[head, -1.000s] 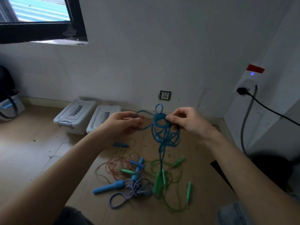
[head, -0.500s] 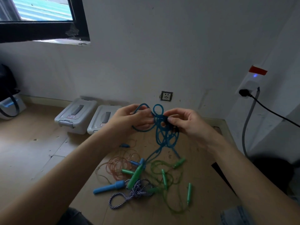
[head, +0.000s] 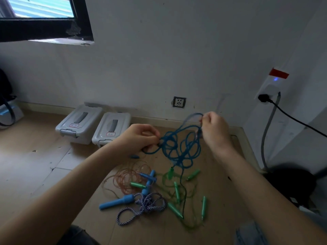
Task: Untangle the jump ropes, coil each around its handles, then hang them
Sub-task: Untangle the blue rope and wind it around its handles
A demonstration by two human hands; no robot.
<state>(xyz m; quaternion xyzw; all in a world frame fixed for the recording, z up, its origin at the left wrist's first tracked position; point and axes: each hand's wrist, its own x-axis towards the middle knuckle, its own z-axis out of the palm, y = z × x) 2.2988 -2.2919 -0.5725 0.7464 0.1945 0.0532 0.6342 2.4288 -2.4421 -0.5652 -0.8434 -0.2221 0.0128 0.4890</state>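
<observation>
Tangle: blue rope (head: 178, 149) held up at centre frame, a knot of loops hanging between the two hands, clear of the floor pile.
Left grip: left hand (head: 139, 137) left of centre, fingers curled, pinching a strand at the tangle's left edge.
Right grip: right hand (head: 215, 129) higher, right of centre, thumb and fingers pinching the top of a long loop drawn up and away.
Key relation: knot lying down and left from the right hand, just right of the left hand; pulled loop running on a diagonal from lower left to upper right; left hand nearer the knot, likely best placed to feed slack.
Trailing end: dark strand dropping from the tangle toward the green handles (head: 177, 191) in the lower centre.
Floor pile: green rope, orange rope (head: 127, 177), blue handle (head: 115, 203) with striped cord (head: 146, 206), all lower centre, uncoiled.
Hidden: crossings inside the knot too dense to read; fingertips of the left hand masked by the hand itself; the blue rope's own handles not identifiable; no hanging spot in view.
</observation>
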